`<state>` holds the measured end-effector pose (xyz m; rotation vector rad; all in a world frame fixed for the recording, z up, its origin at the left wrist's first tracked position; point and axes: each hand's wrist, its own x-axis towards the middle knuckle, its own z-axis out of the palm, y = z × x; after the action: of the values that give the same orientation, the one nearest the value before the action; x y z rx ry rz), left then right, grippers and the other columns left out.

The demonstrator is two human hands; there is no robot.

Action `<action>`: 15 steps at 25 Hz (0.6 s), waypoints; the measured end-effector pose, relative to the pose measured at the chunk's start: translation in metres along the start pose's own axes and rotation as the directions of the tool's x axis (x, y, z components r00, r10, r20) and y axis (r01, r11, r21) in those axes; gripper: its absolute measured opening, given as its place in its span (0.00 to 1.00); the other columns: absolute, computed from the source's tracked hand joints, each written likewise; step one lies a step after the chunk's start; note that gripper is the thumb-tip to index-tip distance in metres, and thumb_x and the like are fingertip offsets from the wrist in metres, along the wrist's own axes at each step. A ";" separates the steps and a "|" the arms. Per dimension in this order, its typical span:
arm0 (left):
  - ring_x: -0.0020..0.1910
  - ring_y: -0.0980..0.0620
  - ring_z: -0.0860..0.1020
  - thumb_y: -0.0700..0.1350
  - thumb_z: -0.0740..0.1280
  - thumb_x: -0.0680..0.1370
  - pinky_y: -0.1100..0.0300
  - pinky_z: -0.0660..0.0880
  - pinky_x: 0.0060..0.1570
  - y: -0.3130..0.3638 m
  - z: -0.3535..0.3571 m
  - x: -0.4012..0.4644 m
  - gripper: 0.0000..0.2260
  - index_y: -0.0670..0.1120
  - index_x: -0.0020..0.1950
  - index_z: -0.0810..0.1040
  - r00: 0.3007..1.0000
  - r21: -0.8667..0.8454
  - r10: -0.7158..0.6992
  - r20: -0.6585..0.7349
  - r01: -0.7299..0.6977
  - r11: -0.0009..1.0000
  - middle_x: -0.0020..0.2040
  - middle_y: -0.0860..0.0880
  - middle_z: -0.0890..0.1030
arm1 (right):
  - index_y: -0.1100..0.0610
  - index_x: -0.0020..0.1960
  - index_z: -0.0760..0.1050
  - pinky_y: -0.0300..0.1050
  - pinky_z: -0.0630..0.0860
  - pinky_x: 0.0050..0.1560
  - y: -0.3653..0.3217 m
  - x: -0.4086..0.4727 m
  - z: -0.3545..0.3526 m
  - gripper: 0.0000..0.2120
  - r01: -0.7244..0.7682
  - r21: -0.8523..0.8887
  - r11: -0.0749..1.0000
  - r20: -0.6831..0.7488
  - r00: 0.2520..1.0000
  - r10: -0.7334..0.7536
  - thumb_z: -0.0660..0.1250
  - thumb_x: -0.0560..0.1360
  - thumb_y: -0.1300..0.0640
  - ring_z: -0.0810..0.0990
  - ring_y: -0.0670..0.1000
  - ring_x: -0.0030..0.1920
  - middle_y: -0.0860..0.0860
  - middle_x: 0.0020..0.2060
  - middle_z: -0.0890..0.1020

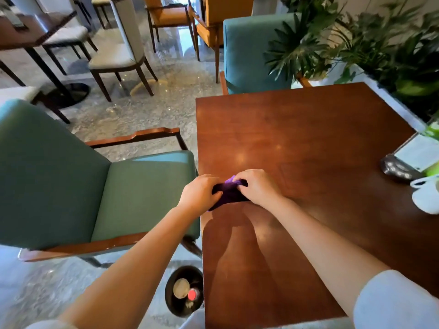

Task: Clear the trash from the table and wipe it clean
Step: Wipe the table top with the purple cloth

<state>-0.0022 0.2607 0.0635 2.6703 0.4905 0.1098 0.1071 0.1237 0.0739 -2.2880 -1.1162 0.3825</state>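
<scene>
Broadly, a square reddish-brown wooden table (pixel 308 150) fills the right half of the view, its glossy top catching ceiling lights. Beside its left edge stands a teal upholstered armchair with wooden arms (pixel 99 184), and a second teal chair (pixel 249 53) sits at the far side. Leafy green plants in a white planter (pixel 370 48) run along the table's right edge. Farther back on the grey marble floor (pixel 147 110) are cream and orange dining chairs around other tables. On the floor against the table's near left corner sits a round black waste bin (pixel 184 292), holding a pale cup lid and a red-capped bottle. At the table's right edge rest a dark stand with a white card (pixel 403 162) and, just nearer, a white cup on a saucer (pixel 427 195), both well apart from the hands.

Nothing lies between the hands and the open tabletop. A small bunched dark purple cloth (pixel 229 193) lies on the table at its left edge. The left hand (pixel 200 194) curls its fingers round the cloth's left end, over the table's edge. The right hand (pixel 257 186) pinches the cloth's right end with bent fingers, a lighter purple fold showing between them.
</scene>
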 end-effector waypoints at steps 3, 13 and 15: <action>0.50 0.50 0.76 0.44 0.66 0.73 0.55 0.75 0.42 -0.014 -0.009 0.042 0.10 0.49 0.54 0.80 1.000 -0.001 0.018 0.008 -0.018 1.000 0.48 0.50 0.80 | 0.52 0.46 0.82 0.40 0.73 0.45 0.005 0.047 -0.007 0.15 -0.002 -0.027 1.000 0.023 1.000 0.003 0.62 0.69 0.67 0.79 0.52 0.50 0.49 0.49 0.84; 0.51 0.49 0.76 0.45 0.66 0.74 0.57 0.74 0.42 -0.058 0.021 0.159 0.11 0.48 0.55 0.79 0.996 0.037 -0.085 -0.020 0.086 0.996 0.50 0.50 0.79 | 0.53 0.45 0.79 0.39 0.64 0.39 0.059 0.174 0.005 0.11 0.019 -0.127 0.992 0.073 0.997 -0.009 0.61 0.71 0.64 0.77 0.54 0.51 0.50 0.49 0.82; 0.55 0.49 0.75 0.44 0.66 0.74 0.57 0.74 0.44 -0.065 0.041 0.166 0.12 0.49 0.56 0.79 0.995 0.036 -0.095 0.005 0.095 0.995 0.52 0.50 0.79 | 0.52 0.48 0.79 0.41 0.67 0.40 0.075 0.177 0.023 0.11 0.012 -0.164 0.986 0.098 0.995 0.004 0.61 0.72 0.62 0.77 0.55 0.51 0.50 0.49 0.81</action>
<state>0.1382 0.3592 -0.0012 2.6757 0.6217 0.0644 0.2517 0.2341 0.0090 -2.4330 -1.2423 0.4193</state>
